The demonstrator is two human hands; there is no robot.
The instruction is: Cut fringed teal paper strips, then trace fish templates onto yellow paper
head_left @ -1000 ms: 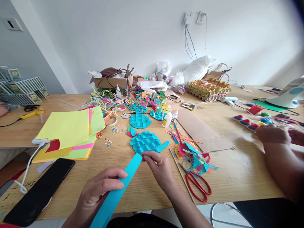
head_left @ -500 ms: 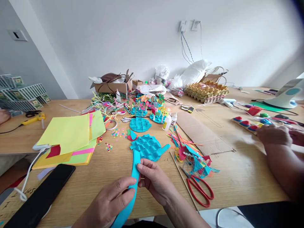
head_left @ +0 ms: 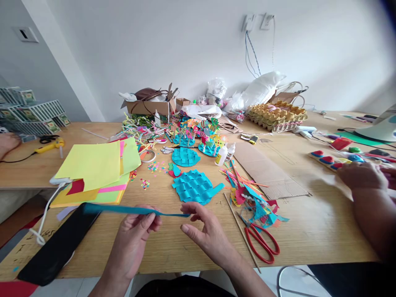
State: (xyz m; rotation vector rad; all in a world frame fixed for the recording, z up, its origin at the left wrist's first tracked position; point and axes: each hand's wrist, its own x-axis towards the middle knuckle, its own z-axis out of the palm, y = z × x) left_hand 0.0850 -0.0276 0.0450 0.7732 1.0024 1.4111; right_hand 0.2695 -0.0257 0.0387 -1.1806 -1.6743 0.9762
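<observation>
A long blue paper strip (head_left: pixel 117 210) is pinched between the thumb and fingers of my left hand (head_left: pixel 136 231), lying nearly level across the front of the table. Its right end reaches the fingertips of my right hand (head_left: pixel 206 233), whose thumb and fingers are apart; whether they touch the strip I cannot tell. Just beyond my hands lies a woven blue paper piece (head_left: pixel 194 186), one strip sticking out at its right. A smaller woven blue disc (head_left: pixel 185 157) sits behind it.
Red-handled scissors (head_left: pixel 262 243), a thin stick (head_left: pixel 243 233) and paper scraps lie at right, near a cardboard sheet (head_left: pixel 269 171). Coloured paper (head_left: pixel 88 165) and a black phone-like slab (head_left: pixel 58 243) are at left. Glue bottles (head_left: pixel 221 156) stand mid-table. Another person's hand (head_left: pixel 361 177) works far right.
The strip has swung from upright to level, extending leftward. My right hand's fingers have come apart from it, while my left hand has turned and moved up. The view has shifted slightly.
</observation>
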